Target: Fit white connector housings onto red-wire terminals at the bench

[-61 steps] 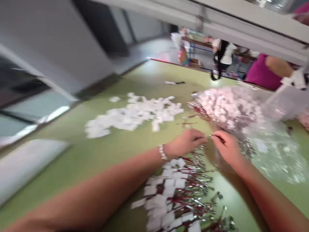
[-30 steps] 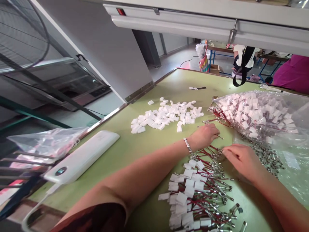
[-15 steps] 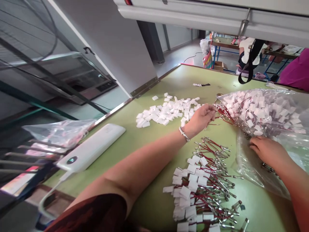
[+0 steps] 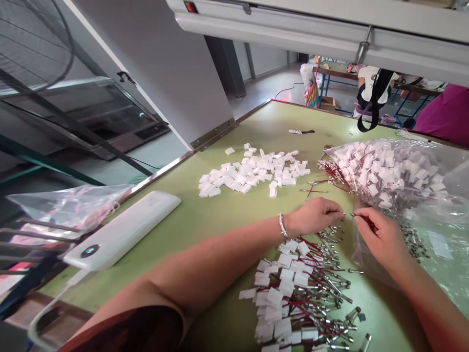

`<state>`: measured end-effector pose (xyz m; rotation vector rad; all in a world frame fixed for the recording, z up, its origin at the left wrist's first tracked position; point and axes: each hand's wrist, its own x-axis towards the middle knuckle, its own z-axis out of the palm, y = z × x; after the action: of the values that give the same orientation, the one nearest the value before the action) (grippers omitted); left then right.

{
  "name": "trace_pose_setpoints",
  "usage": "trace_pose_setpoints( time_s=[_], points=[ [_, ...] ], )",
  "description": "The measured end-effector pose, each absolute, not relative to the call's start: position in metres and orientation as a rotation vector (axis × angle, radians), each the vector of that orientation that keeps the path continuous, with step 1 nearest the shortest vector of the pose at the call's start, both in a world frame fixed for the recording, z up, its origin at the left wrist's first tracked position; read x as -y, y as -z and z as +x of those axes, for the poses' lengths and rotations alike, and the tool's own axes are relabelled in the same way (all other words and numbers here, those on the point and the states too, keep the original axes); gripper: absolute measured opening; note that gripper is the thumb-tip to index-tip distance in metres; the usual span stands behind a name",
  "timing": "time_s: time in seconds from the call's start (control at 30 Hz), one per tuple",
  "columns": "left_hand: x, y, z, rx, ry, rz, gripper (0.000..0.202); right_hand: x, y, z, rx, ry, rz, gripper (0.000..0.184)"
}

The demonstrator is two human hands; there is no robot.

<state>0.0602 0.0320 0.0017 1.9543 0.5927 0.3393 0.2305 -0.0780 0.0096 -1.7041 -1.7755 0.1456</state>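
Note:
My left hand [image 4: 324,215] is closed in a pinch, and a tiny metal tip shows at its fingertips; the rest of that piece is hidden. Facing it, a short gap away, my right hand [image 4: 383,237] pinches a small metal part [image 4: 352,214]. Below my left hand lies a pile of white flat tabs on red wires with silvery metal ends [image 4: 304,288]. Beyond both hands, a clear plastic bag [image 4: 449,195] holds many similar white tabs and red wires. Small loose metal parts [image 4: 415,244] lie beside my right hand on the plastic.
Loose white pieces [image 4: 249,171] are spread on the green table [image 4: 220,230]. A white power bank [image 4: 124,230] with a cable lies at the left edge. A lamp housing [image 4: 278,29] and a black strap [image 4: 372,110] hang overhead. Other people sit at the back right.
My left hand has come away from the red wires at the bag, toward me and right. My right hand has moved up-left from the plastic, and both hands now nearly meet.

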Motion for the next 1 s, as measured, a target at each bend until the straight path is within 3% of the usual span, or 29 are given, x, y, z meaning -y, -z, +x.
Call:
trace_pose_setpoints(
  time_s=[0.37, 0.73, 1.0],
  points=[
    [-0.031, -0.009, 0.055, -0.466, -0.306, 1.968, 0.028, 0.080, -0.007, 0.227, 1.689, -0.443, -1.682, 0.022],
    [-0.032, -0.014, 0.054, -0.448, -0.266, 1.909, 0.027, 0.082, -0.007, 0.224, 1.620, -0.397, -1.665, 0.020],
    [-0.025, -0.001, 0.052, -0.395, -0.333, 2.567, 0.022, 0.083, -0.009, 0.231, 1.868, -0.503, -1.730, 0.023]
  ],
)
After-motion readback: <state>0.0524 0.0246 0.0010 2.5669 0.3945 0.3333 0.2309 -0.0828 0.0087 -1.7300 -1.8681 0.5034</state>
